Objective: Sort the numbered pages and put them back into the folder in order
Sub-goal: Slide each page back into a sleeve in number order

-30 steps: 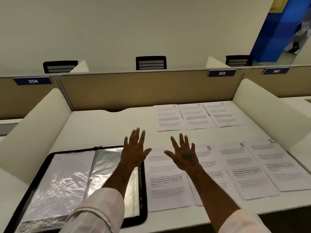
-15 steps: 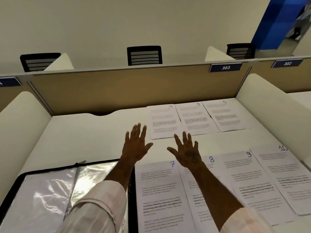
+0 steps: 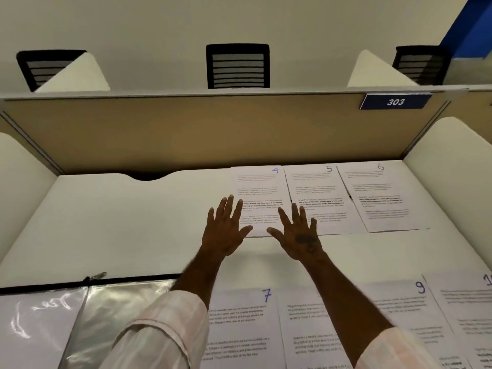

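Observation:
Page 4 (image 3: 259, 187), page 5 (image 3: 318, 193) and page 6 (image 3: 383, 195) lie in a row at the back of the white desk (image 3: 119, 222). Nearer me lie page 7 (image 3: 239, 328), a page partly under my right arm (image 3: 306, 328), page 9 (image 3: 410, 312) and a page at the right edge (image 3: 468, 315). The open folder (image 3: 106, 315) with clear plastic sleeves sits at the lower left. My left hand (image 3: 226, 230) and my right hand (image 3: 298, 233) are spread flat, fingers apart, over the lower part of page 4, holding nothing.
A tan partition (image 3: 186, 129) closes the desk's back, with a blue sign reading 303 (image 3: 395, 102). White side dividers (image 3: 452, 169) stand left and right. Black chair backs (image 3: 237, 65) show beyond the partition. A curved cable notch (image 3: 147, 177) cuts the desk's rear edge.
Both hands have reached forward from above pages 7 and 8 to the lower edge of page 4. The view has moved closer and tilted toward the back row.

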### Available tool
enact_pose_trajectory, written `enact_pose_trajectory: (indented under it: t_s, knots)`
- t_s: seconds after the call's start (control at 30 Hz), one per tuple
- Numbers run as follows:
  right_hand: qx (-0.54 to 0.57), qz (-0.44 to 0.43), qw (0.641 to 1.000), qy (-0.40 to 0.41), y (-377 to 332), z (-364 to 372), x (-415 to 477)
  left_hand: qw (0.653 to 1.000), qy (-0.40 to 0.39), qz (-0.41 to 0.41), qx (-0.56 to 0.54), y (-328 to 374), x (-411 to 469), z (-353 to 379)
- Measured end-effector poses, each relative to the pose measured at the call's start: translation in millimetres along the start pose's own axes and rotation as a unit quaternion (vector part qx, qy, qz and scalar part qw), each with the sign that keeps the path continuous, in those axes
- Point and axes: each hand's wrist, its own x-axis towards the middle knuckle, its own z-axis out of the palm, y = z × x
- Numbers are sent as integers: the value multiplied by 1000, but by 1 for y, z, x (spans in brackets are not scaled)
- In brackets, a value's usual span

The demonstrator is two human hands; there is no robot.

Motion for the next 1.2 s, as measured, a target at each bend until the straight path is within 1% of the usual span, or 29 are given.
enact_pose_trajectory:
  t_s: [0.17,0.4,0.53,0.63,0.73,0.83,0.93,1.03,1.1,1.2]
  knots:
    - [-14,-9,1000,-14,13,16,50,1000,-16,-10,5,2,44,25]
    - [-14,-22,999,-32,15,45,94,996,-89,-29,0,-2,88,59]
    - [-29,-31,998,-56,9,60,99,994,-108,-30,-2,-7,88,74]
    - [-25,-31,998,-57,2,67,94,993,-111,-36,-14,-13,78,78]
    - [-24,-42,998,-46,-5,70,84,992,-115,-43,-27,-18,66,77]
    - [-19,-42,999,-19,-11,66,78,993,-89,-61,-45,-19,57,73]
    - [24,0,999,34,-13,57,78,987,-29,-134,-77,-16,57,68]
    - [106,57,990,67,-10,48,87,961,32,-255,-105,-6,64,63]
    - [137,96,984,63,-7,47,95,937,40,-327,-118,1,69,60]
    - [168,141,973,67,-6,50,107,913,40,-382,-138,7,81,63]
